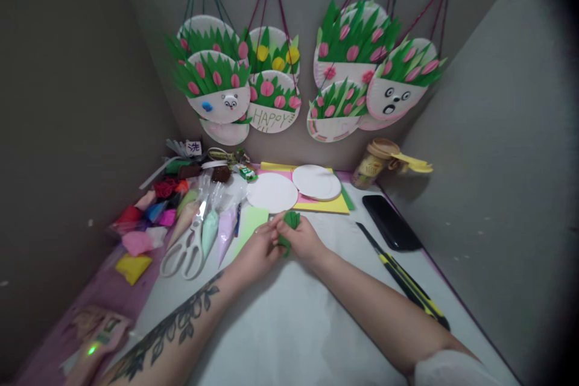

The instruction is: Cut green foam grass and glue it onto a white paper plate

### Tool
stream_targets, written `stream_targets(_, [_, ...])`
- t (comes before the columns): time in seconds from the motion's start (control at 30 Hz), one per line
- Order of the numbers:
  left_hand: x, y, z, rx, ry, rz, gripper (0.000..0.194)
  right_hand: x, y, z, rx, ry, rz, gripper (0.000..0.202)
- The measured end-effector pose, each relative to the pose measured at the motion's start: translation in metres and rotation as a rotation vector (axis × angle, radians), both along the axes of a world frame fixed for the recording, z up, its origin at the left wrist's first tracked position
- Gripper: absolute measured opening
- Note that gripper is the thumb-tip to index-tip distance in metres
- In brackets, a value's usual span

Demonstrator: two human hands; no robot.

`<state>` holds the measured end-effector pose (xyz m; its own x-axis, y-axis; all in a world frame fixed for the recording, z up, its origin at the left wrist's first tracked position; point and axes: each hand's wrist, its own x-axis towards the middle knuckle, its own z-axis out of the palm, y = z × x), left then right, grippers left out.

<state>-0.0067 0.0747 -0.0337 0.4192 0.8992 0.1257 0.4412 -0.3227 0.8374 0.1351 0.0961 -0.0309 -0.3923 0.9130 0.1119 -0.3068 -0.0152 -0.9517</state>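
Note:
A small green bundle point(292, 219), perhaps yarn or paper strips, is pinched between both hands over the middle of the white-covered table point(280, 325). My right hand point(307, 241) closes round it from the right, thumb pressed on its front. My left hand point(262, 247) touches its left side with bent fingers meeting my right hand's. A little green shows below the fingers too. Just behind my left hand lies a light green paper sheet point(251, 226). Two white paper plates point(272, 193) point(316, 182) rest on coloured sheets beyond the hands.
White-handled scissors point(192, 247), piping bags point(226, 232) and colourful clay packets point(138, 243) lie left. On the right are a black phone point(389, 223), a yellow-black cutter point(407, 280) and a brown-lidded cup point(373, 163). Decorated plates point(219, 99) hang on the wall. A pink device point(99, 338) stands front left.

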Motion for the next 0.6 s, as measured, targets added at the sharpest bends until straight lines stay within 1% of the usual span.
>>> stream_targets(0.07, [0.001, -0.003, 0.001, -0.077, -0.038, 0.019, 0.01, -0.001, -0.001, 0.007, -0.021, 0.083, -0.01, 0.04])
stream_targets(0.13, [0.004, -0.006, 0.002, -0.177, -0.116, 0.002, 0.018, 0.0, 0.001, 0.013, -0.026, 0.137, -0.025, 0.042])
stream_targets(0.2, [0.006, -0.008, 0.002, -0.282, -0.213, -0.001, 0.025, 0.003, 0.004, 0.015, 0.017, 0.118, -0.058, 0.044])
stream_targets(0.27, [0.007, -0.008, 0.002, -0.332, -0.272, 0.031, 0.027, 0.008, 0.009, 0.017, 0.108, 0.025, -0.122, 0.046])
stream_targets(0.33, [0.005, -0.007, 0.001, -0.286, -0.266, 0.094, 0.028, 0.014, 0.013, 0.02, 0.178, -0.081, -0.168, 0.045])
stream_targets(0.37, [0.004, -0.006, 0.001, -0.236, -0.248, 0.126, 0.028, 0.017, 0.015, 0.022, 0.191, -0.126, -0.169, 0.043])
stream_targets(0.43, [0.001, -0.004, -0.001, -0.129, -0.212, 0.175, 0.026, 0.022, 0.016, 0.027, 0.185, -0.197, -0.13, 0.038])
stream_targets(0.5, [-0.001, -0.003, -0.002, -0.052, -0.17, 0.188, 0.024, 0.025, 0.014, 0.034, 0.18, -0.254, -0.087, 0.031])
stream_targets(0.6, [0.001, -0.005, -0.003, 0.011, -0.086, 0.173, 0.025, 0.028, 0.01, 0.044, 0.191, -0.311, -0.059, 0.024])
